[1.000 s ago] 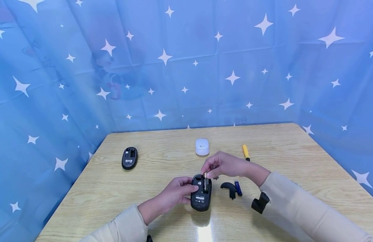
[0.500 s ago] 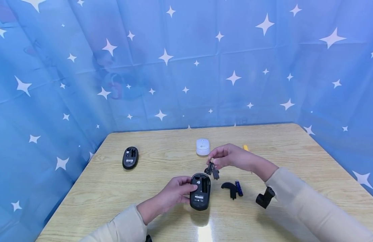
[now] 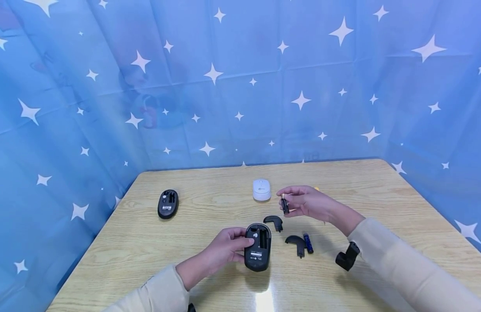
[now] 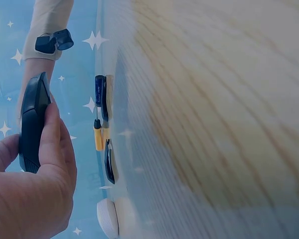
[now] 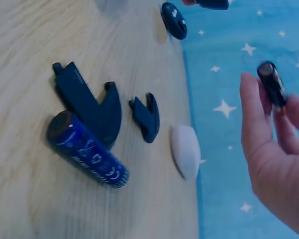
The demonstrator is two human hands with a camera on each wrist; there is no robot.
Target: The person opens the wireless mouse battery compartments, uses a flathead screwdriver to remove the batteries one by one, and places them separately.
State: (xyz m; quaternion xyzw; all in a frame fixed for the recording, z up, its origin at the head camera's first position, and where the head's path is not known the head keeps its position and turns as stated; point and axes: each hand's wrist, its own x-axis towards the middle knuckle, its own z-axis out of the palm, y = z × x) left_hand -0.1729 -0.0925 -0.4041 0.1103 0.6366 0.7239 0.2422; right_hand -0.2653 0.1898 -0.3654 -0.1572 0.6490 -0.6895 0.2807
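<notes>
A black mouse [image 3: 258, 253] lies upside down on the wooden table [image 3: 373, 203], its battery bay open and empty. My left hand [image 3: 245, 242] grips its left side; the left wrist view shows the same mouse [image 4: 34, 119] edge-on between thumb and fingers of that hand [image 4: 32, 199]. My right hand [image 3: 288, 202] is raised above and to the right of the mouse, pinching a small black battery [image 3: 285, 204] upright. In the right wrist view this battery [image 5: 272, 83] sits between the fingertips [image 5: 249, 94].
Two black cover pieces [image 3: 274, 222] [image 3: 296, 242] and a blue battery [image 3: 308, 242] lie right of the held mouse. A white mouse [image 3: 261, 189] sits behind, a second black mouse [image 3: 168, 203] far left. A yellow-handled tool [image 4: 97, 137] lies behind my right hand.
My right hand lifted the black battery out of the mouse's bay and carried it up and to the right. The left hand kept its grip on the mouse.
</notes>
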